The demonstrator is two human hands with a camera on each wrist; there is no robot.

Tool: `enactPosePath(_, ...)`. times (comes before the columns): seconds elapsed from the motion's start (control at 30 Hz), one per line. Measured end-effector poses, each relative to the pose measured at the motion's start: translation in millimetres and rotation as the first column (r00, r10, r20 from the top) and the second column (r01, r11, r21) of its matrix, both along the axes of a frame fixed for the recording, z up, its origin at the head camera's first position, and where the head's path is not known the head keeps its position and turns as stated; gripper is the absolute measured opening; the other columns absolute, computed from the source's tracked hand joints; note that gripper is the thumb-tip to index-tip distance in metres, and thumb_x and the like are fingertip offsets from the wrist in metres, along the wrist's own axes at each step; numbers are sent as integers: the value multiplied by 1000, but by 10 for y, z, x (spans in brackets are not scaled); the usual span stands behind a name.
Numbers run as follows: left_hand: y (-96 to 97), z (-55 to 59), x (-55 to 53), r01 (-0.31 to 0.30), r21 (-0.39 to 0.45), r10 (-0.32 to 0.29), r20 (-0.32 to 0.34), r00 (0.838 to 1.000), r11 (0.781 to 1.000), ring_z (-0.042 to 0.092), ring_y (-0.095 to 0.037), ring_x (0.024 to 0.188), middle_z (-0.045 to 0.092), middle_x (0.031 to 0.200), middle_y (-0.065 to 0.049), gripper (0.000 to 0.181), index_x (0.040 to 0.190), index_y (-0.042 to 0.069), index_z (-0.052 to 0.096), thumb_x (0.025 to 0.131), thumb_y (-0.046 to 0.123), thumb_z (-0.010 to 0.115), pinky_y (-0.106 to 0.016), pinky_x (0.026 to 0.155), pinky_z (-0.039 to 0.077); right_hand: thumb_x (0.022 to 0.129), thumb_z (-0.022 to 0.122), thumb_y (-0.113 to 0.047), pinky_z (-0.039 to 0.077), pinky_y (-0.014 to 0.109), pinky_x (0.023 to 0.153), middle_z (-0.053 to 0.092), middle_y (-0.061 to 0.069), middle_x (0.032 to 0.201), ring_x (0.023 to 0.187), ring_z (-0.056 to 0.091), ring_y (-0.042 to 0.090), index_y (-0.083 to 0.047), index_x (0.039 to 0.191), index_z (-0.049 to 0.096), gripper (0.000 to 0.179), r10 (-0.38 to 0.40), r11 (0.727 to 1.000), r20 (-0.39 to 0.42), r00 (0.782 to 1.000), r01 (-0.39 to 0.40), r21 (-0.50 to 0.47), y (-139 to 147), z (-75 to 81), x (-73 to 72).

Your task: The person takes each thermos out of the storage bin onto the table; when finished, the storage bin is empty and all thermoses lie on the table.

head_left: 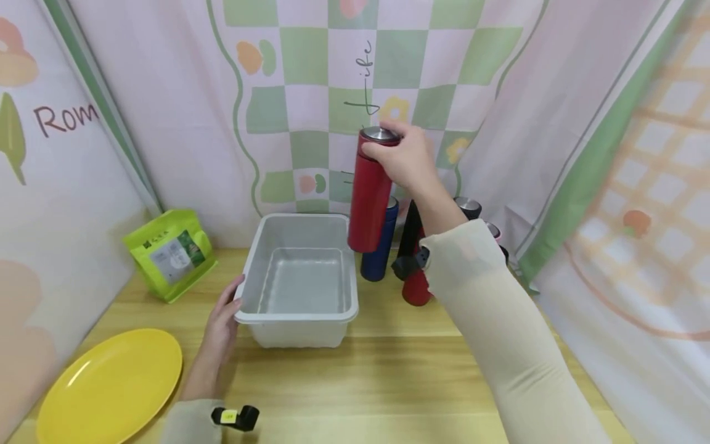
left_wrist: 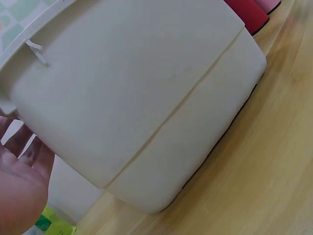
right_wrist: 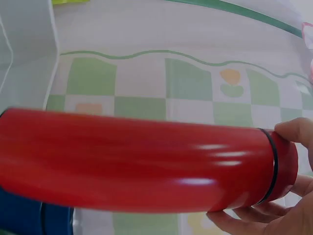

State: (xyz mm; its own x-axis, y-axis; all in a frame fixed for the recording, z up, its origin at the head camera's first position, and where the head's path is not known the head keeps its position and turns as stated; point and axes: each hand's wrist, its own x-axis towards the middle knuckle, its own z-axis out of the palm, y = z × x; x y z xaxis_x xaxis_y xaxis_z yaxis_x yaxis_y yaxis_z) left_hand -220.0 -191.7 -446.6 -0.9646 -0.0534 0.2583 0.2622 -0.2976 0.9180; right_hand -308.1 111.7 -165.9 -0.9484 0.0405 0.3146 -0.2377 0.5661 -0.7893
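My right hand (head_left: pixel 407 155) grips a red thermos flask (head_left: pixel 368 203) around its lid end, thumb and fingers on either side of the silver-topped cap. The flask hangs nearly upright beside the basin's right rim, in front of a blue flask (head_left: pixel 379 246). In the right wrist view the red flask (right_wrist: pixel 137 159) lies across the picture, a dark ring below its cap. My left hand (head_left: pixel 220 324) touches the left rim of a pale grey plastic basin (head_left: pixel 296 333). The left wrist view shows those fingers (left_wrist: pixel 41 156) fairly straight against the basin's side, just under the rim.
More flasks stand at the back right, partly hidden by my right arm, among them a red one (head_left: pixel 416 290) and a silver-topped dark one (head_left: pixel 468 206). A green pouch (head_left: pixel 172 253) stands at the back left. A yellow plate (head_left: pixel 111 388) lies at the front left.
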Motion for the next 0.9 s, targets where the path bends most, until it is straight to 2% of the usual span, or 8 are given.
enactPosePath(0.1, 0, 10, -3, 4, 13, -4, -7, 1000, 1000, 38, -7, 123, 40, 140, 7, 42, 140, 24, 53, 102, 10, 40, -22, 99, 31, 89, 69, -30, 45, 40, 93, 50, 9, 138, 117, 50, 23, -16, 144, 51, 59, 4, 999, -23, 1000, -3, 44, 149, -157, 19)
enactPosePath(0.23, -2, 18, 5, 6, 35, -5, -21, 1000, 999, 39, -8, 121, 43, 136, 10, 42, 138, 27, 55, 102, 9, 41, -23, 99, 31, 88, 70, -30, 44, 44, 94, 51, 15, 136, 116, 50, 28, -14, 142, 52, 59, -25, 991, -33, 999, 29, 128, 293, -468, -2)
enactPosePath(0.4, -18, 28, 21, 1, 22, -1, -5, 1000, 1000, 38, -9, 123, 38, 143, 3, 43, 141, 24, 52, 102, 10, 41, -23, 100, 31, 90, 69, -32, 38, 50, 98, 46, 19, 140, 122, 44, 34, -14, 144, 50, 60, -69, 985, 26, 997, 64, 159, 371, -858, -18)
enactPosePath(0.53, -35, 27, 18, -3, 2, 3, 9, 1000, 1000, 36, -8, 125, 35, 145, 2, 44, 145, 20, 48, 103, 11, 40, -24, 102, 29, 91, 67, -30, 32, 51, 102, 43, 23, 139, 126, 39, 38, -9, 143, 50, 59, -80, 978, 14, 997, 76, 195, 389, -1117, -50)
enactPosePath(0.77, -27, -2, 7, 15, 19, -14, -49, 999, 1000, 40, -7, 122, 43, 135, 10, 43, 142, 21, 51, 102, 9, 40, -24, 100, 30, 89, 69, -28, 31, 46, 105, 41, 24, 139, 128, 37, 38, -7, 142, 50, 60, -109, 982, 15, 994, 105, 159, 379, -1436, -105)
enactPosePath(0.9, -10, -17, 0, 26, 17, -25, -50, 998, 1000, 40, -7, 122, 43, 136, 10, 43, 141, 23, 52, 103, 9, 40, -23, 99, 31, 88, 70, -28, 32, 45, 104, 43, 24, 138, 128, 39, 38, -7, 141, 51, 60, -123, 981, 15, 992, 119, 151, 390, -1569, -100)
